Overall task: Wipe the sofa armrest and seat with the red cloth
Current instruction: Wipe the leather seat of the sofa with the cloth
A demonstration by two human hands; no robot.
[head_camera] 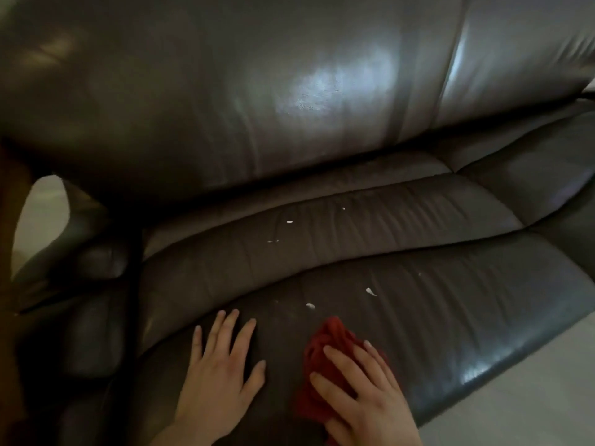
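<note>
A dark leather sofa fills the view. Its seat cushion (450, 310) carries several small white specks (371, 291) near the middle. The armrest (87, 284) lies at the left, in shadow. A crumpled red cloth (325, 346) rests on the front of the seat. My right hand (363, 394) presses flat on top of the cloth, fingers spread over it. My left hand (222, 371) lies flat on the bare leather just left of the cloth, fingers apart and holding nothing.
The glossy backrest (289, 91) rises behind the seat. A second seat cushion (553, 175) continues to the right. Pale floor (531, 397) shows beyond the seat's front edge at the lower right and beside the armrest at the left.
</note>
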